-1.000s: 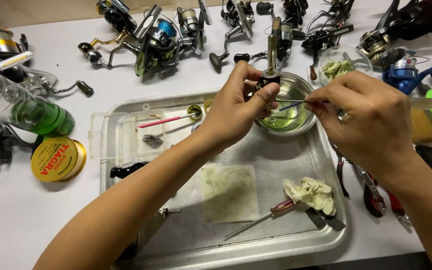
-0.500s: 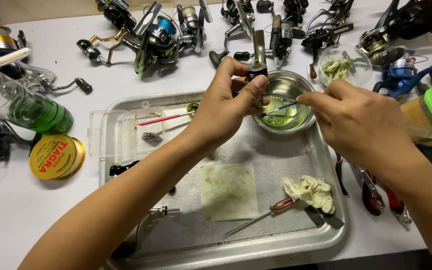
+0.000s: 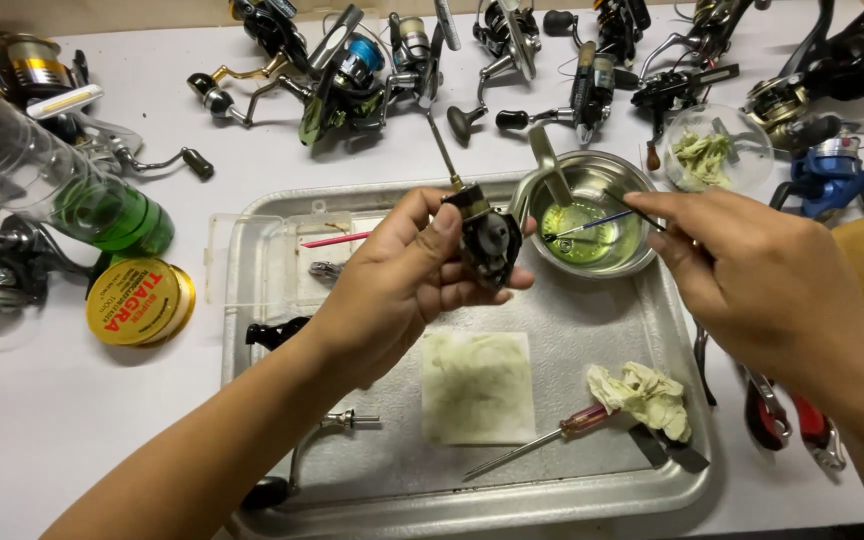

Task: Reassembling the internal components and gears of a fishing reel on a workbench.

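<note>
Black reel part (image 3: 487, 240) in left hand (image 3: 402, 285), right hand (image 3: 762, 285) holding brush (image 3: 592, 224)

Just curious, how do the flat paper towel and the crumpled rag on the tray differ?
The paper towel lies flat and square in the middle of the tray; the rag is bunched up nearer the right edge. The paper towel lies alone; the rag sits against a screwdriver. Both are stained greenish.
</note>
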